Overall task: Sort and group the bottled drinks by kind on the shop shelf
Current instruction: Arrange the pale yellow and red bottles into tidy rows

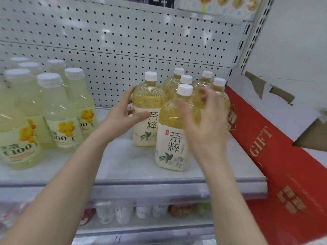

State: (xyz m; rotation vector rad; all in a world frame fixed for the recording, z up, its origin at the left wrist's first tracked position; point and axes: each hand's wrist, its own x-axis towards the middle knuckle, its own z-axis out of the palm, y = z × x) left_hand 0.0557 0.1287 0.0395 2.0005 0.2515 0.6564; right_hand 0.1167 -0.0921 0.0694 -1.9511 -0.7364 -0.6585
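Several yellow tea bottles with white caps and cream labels stand grouped at the right of the white shelf (pixel 123 167). My left hand (pixel 122 115) grips the leftmost tea bottle (pixel 147 110) by its side, upright on the shelf. My right hand (pixel 203 119), blurred and with fingers spread, hovers beside the front tea bottle (pixel 174 131); whether it touches is unclear. Several pale lemon drink bottles (pixel 56 114) with orange-flower labels stand grouped at the left.
A red gift box (pixel 276 156) with a white torn top leans against the shelf's right end. A white pegboard (pixel 123 41) backs the shelf. More bottles (pixel 123 212) sit on the lower shelf. A gap lies between the two bottle groups.
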